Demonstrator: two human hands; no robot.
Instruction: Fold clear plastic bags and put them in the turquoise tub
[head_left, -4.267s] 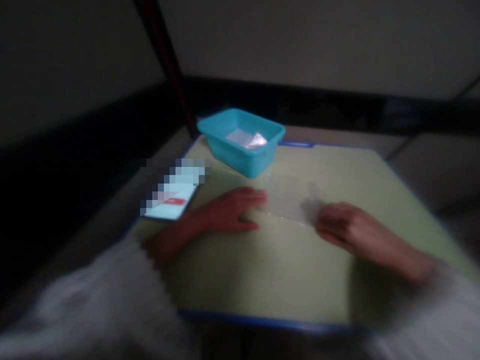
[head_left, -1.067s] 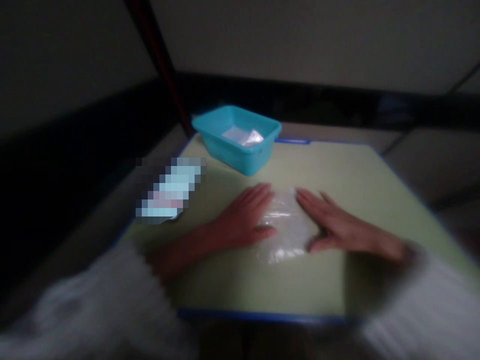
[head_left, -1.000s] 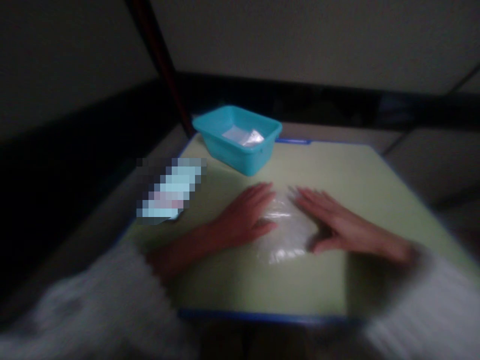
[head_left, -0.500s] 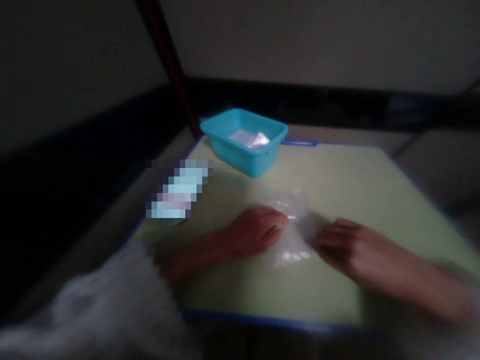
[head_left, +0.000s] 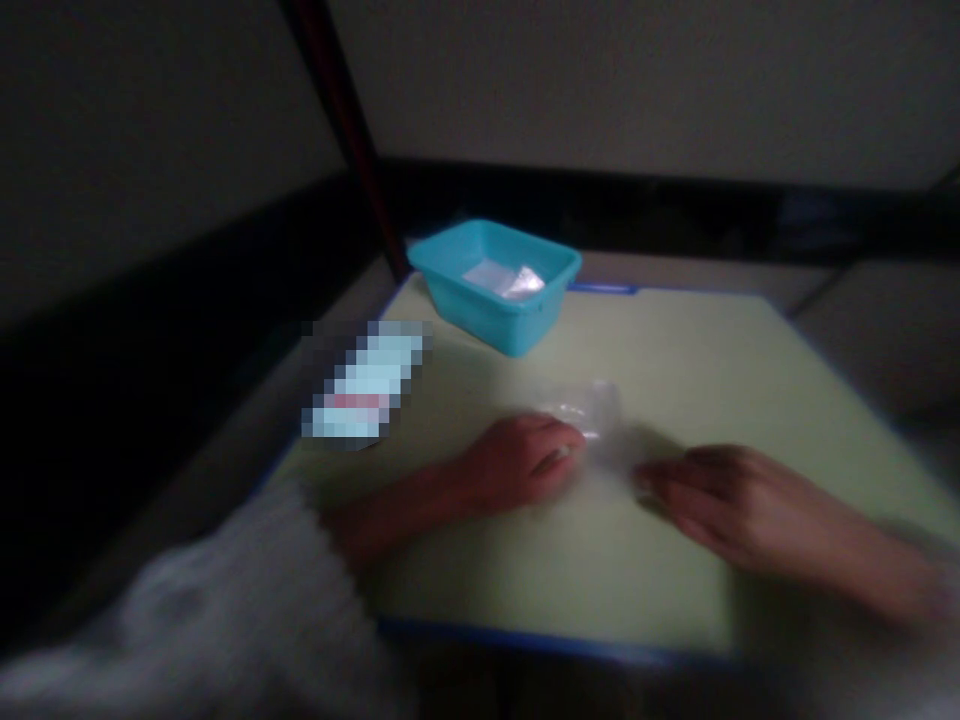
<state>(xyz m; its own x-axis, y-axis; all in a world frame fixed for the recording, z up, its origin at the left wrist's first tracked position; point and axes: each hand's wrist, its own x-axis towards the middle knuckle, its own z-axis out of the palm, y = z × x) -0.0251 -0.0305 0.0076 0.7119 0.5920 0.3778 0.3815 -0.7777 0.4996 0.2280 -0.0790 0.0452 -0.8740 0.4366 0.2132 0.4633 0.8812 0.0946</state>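
A clear plastic bag (head_left: 600,410) lies on the light yellow-green table between my hands. My left hand (head_left: 529,460) is closed over the bag's left side, fingers curled and pinching its film. From the right, my right hand (head_left: 716,505) pinches the bag's right edge between thumb and fingers. The lower part of the bag looks folded up, though blur and dim light hide its exact shape. Whether anything is inside the bag I cannot tell.
A turquoise plastic basket (head_left: 499,325) stands at the back left of the table (head_left: 712,370), with white and shiny packets (head_left: 525,284) in it. Near the left edge lies a pixelated flat object (head_left: 367,385). Blue trim (head_left: 525,640) runs along the table's front edge.
The bag's near part, earlier spread toward me, no longer shows below my hands. My right hand has shifted slightly right, still at the bag's edge; my left hand has barely moved.
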